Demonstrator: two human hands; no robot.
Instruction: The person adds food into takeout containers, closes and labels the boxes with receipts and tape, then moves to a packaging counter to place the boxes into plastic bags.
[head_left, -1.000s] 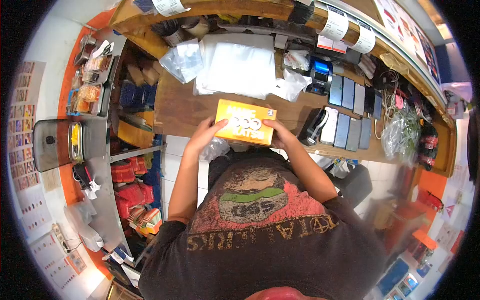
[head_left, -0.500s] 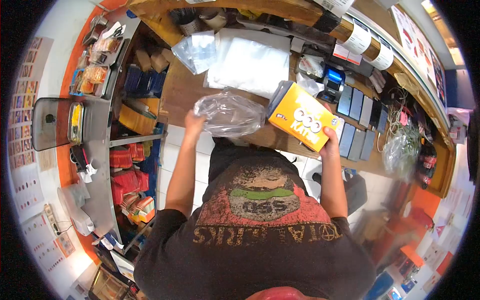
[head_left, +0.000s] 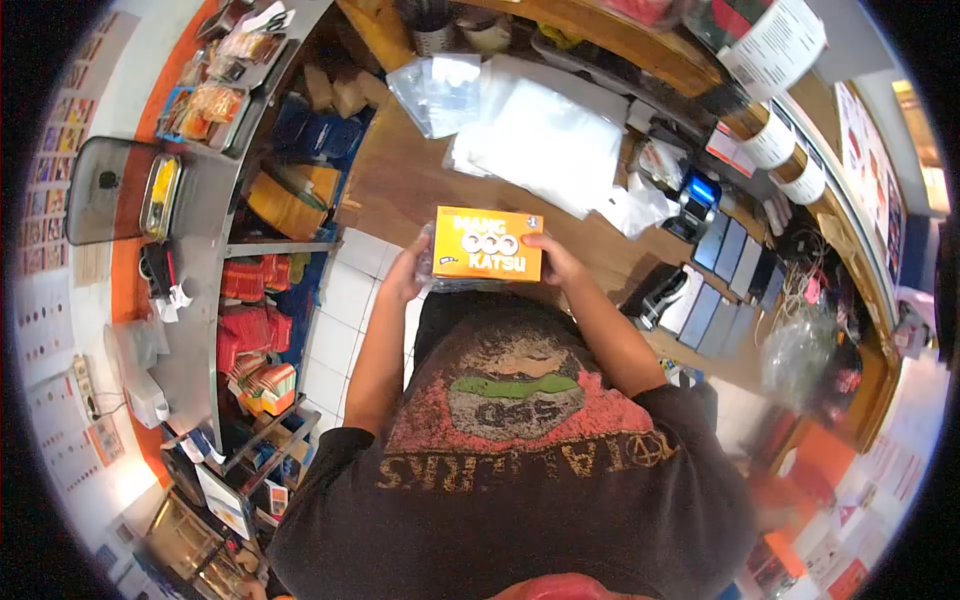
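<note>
An orange box [head_left: 487, 244] with white lettering lies flat between my two hands, in front of my shirt. My right hand [head_left: 551, 260] grips its right side, with the thumb on top. At the box's left side, my left hand [head_left: 410, 267] is closed on a clear plastic bag [head_left: 432, 284]. The bag shows along the box's left and lower edges; how much of the box it covers is hard to tell.
On the wooden table [head_left: 400, 185] lie white plastic sheets [head_left: 550, 130] and clear packets [head_left: 437, 92]. Several phones [head_left: 712, 240] and a device with a blue screen [head_left: 700, 195] stand at the right. Left are shelves with red packets [head_left: 245, 280].
The orange box has moved left and turned level, meeting the clear bag in my left hand. The bag, spread out before, is now mostly hidden by the box. The view has shifted.
</note>
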